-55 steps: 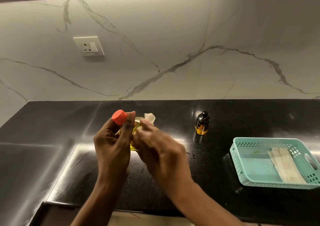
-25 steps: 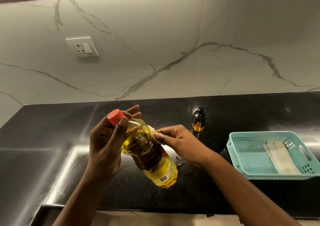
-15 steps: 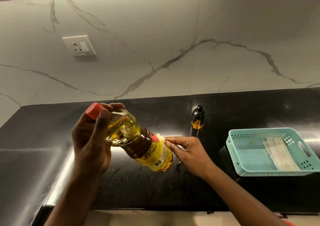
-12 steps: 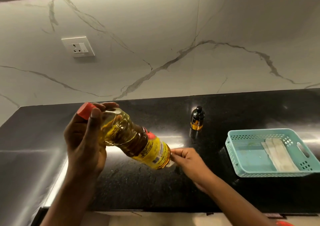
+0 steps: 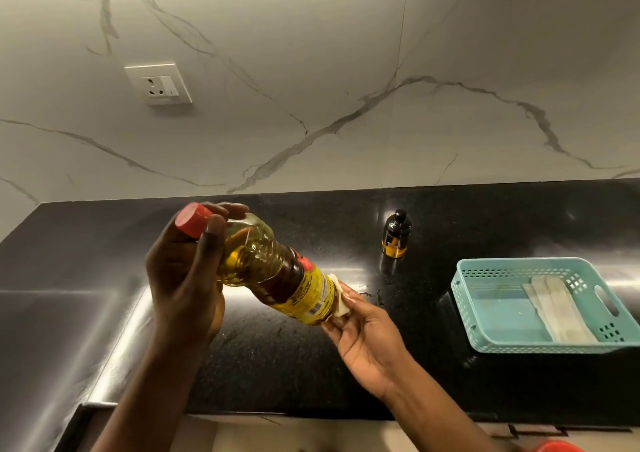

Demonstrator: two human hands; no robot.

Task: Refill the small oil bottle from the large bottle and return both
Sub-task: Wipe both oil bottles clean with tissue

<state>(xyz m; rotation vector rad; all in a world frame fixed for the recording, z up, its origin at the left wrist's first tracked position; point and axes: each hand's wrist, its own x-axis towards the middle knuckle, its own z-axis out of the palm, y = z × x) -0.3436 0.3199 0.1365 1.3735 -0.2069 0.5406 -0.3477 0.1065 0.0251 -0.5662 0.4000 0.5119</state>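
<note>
Tilting steeply above the black counter (image 5: 485,216), the large bottle (image 5: 277,271) had its red cap (image 5: 193,219) on and uppermost, with the oil pooled toward the labelled base. The left hand (image 5: 183,278) gripped it by the neck and shoulder, thumb and fingers curled round just under the cap. The right hand (image 5: 367,330), palm up with fairly straight fingers, pressed a pale cloth (image 5: 338,295) against the base. An oily neck probably made that one-handed grip the weak point. A slip could have dropped the bottle onto the stone. Wiping too hard at the base could have levered it loose. The small bottle (image 5: 396,235) stood capped and upright further back, well apart. A careless sweep toward the teal basket (image 5: 460,299), which held pale strips (image 5: 557,309), might have toppled it.
</note>
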